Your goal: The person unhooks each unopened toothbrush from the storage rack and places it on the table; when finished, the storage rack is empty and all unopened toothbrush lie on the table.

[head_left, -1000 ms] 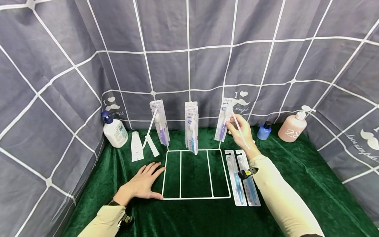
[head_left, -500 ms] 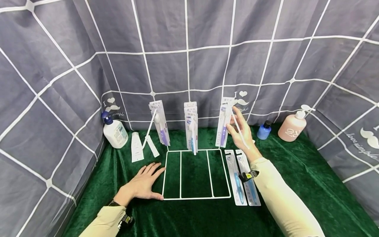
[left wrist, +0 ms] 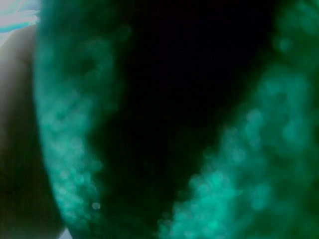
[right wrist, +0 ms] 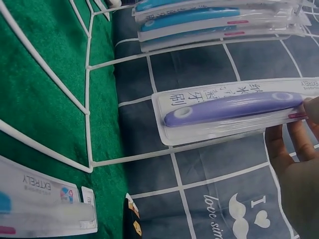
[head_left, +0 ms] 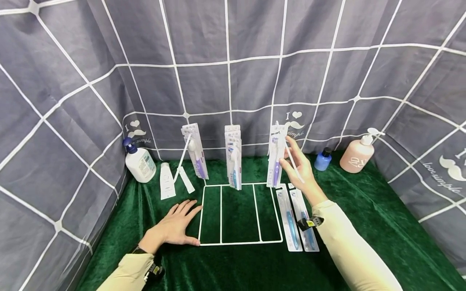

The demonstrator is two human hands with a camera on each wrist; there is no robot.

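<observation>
My right hand (head_left: 301,169) pinches a packaged purple toothbrush (head_left: 275,163) at its right edge, in front of the right side of a white wire rack (head_left: 240,243). In the right wrist view, thumb and fingers grip the pack near one end, its purple handle (right wrist: 229,109) facing the camera. A slim white bar crosses in front of this hand. My left hand (head_left: 174,224) lies spread on the green cloth, thumb and fingertips at the rack's left front edge. More packaged toothbrushes hang at the rack's left (head_left: 198,155) and middle (head_left: 233,161). The left wrist view is mostly dark, blurred green cloth.
Two packaged blue toothbrushes (head_left: 289,222) lie right of the rack. White tubes (head_left: 167,182) and a white pump bottle (head_left: 141,165) stand or lie at left. A small blue bottle (head_left: 323,160) and a pink pump bottle (head_left: 356,157) stand at right. Grey checked curtain hangs behind.
My right hand has brought the purple toothbrush pack slightly down and toward me. The left hand has stayed in place.
</observation>
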